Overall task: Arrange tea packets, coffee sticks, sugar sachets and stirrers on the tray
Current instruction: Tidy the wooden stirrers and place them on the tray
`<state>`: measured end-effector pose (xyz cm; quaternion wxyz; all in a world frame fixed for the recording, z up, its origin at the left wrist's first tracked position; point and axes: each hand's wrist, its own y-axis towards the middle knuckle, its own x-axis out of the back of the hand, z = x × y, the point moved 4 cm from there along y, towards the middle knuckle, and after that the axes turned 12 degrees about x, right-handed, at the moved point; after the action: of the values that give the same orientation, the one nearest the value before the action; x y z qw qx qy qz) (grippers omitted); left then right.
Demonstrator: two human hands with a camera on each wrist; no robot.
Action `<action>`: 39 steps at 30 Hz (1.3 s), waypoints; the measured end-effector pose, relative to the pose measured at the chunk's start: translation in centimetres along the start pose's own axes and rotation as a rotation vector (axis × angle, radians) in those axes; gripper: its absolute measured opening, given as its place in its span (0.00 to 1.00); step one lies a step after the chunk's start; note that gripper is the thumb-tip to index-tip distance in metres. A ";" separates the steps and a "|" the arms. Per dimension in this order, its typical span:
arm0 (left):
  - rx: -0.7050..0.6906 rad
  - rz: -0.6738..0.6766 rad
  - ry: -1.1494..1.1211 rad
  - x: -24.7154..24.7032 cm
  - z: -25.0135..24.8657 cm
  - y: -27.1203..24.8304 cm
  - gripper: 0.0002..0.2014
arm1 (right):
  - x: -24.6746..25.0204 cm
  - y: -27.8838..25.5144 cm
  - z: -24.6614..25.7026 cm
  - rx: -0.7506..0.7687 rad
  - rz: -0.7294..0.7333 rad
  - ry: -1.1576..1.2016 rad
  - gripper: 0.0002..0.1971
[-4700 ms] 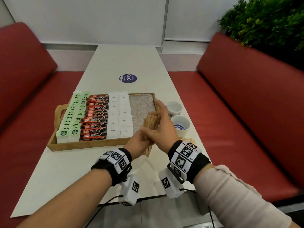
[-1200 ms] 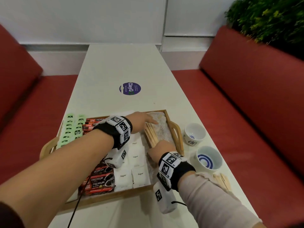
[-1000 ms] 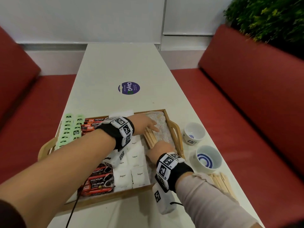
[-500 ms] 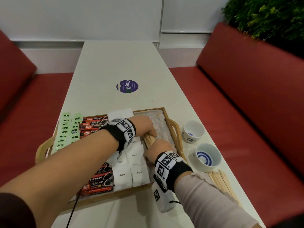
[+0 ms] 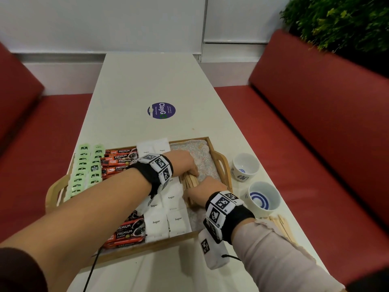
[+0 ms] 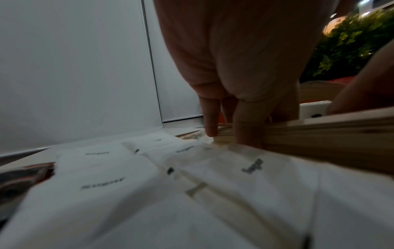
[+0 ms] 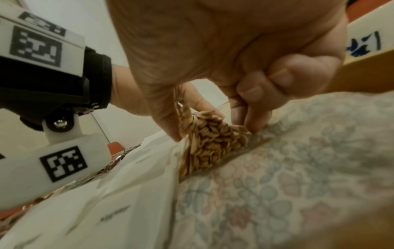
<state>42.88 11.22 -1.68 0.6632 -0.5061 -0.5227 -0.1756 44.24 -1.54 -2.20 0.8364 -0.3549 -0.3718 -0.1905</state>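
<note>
A wooden tray (image 5: 221,159) holds rows of green tea packets (image 5: 84,167), red coffee sticks (image 5: 121,160) and white sugar sachets (image 5: 166,223), with a floral cloth (image 5: 202,157) on its right side. A bundle of wooden stirrers (image 5: 190,182) lies on the cloth beside the sugar. My left hand (image 5: 192,172) grips the bundle's far end, thumb and fingers either side (image 6: 229,138). My right hand (image 5: 189,191) pinches the near end (image 7: 213,134), where the stirrer tips (image 7: 209,144) show between thumb and fingers.
Two white cups with blue patterns (image 5: 245,166) (image 5: 264,199) stand just right of the tray. More loose stirrers (image 5: 282,226) lie on the table behind my right forearm. A purple sticker (image 5: 161,110) marks the table's middle. Red benches flank both sides.
Earlier both hands held the bundle upright over the tray's right front corner. It now lies in the tray beside the sugar, and my left hand has slid nearer my right along it.
</note>
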 end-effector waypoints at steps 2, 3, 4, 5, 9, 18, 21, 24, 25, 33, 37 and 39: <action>-0.016 -0.003 -0.022 -0.1 0.1 -0.3 0.16 | 0.1 -0.1 -0.2 -0.017 -0.020 0.035 0.28; -0.024 -0.006 -0.019 -0.1 0.0 -0.4 0.16 | 0.1 -0.2 -0.3 -0.017 -0.034 0.050 0.29; -0.027 -0.005 -0.011 -0.1 -0.1 -0.4 0.16 | 0.2 -0.2 -0.3 -0.013 -0.045 0.058 0.30; -0.039 -0.005 -0.012 -0.1 -0.3 -0.5 0.16 | 0.3 -0.3 -0.4 -0.009 -0.053 0.060 0.30; -0.051 -0.018 -0.007 0.0 -0.5 -0.7 0.16 | 0.5 -0.5 -0.5 0.004 -0.057 0.054 0.29; -0.076 0.012 0.139 0.0 -1.0 -1.1 0.21 | 0.3 -0.1 -0.7 0.039 -0.060 0.019 0.26; -0.032 0.021 0.196 0.4 -0.8 -1.0 0.21 | 0.1 -0.1 -0.8 0.046 -0.050 0.027 0.35; 0.041 0.083 0.293 0.5 -1.3 -0.5 0.23 | 0.1 -0.1 -0.9 0.058 0.007 0.009 0.48; 0.072 0.117 0.348 0.5 -1.5 -0.2 0.24 | 0.2 -0.1 -0.9 0.067 0.030 -0.001 0.51; 0.030 0.012 0.144 0.8 -0.2 -1.2 0.19 | 0.4 -0.8 -0.6 0.178 0.157 -0.159 0.55; -0.036 -0.043 0.132 1.0 -0.5 -1.8 0.18 | 0.0 -0.9 -0.6 0.206 0.110 -0.235 0.53; -0.037 -0.020 0.182 1.0 -0.7 -2.0 0.22 | -0.1 -0.9 -0.7 0.212 0.090 -0.231 0.52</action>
<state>42.11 10.07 0.19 0.6967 -0.4951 -0.4619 -0.2370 43.96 -2.63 -2.22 0.8285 -0.3005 -0.4673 -0.0707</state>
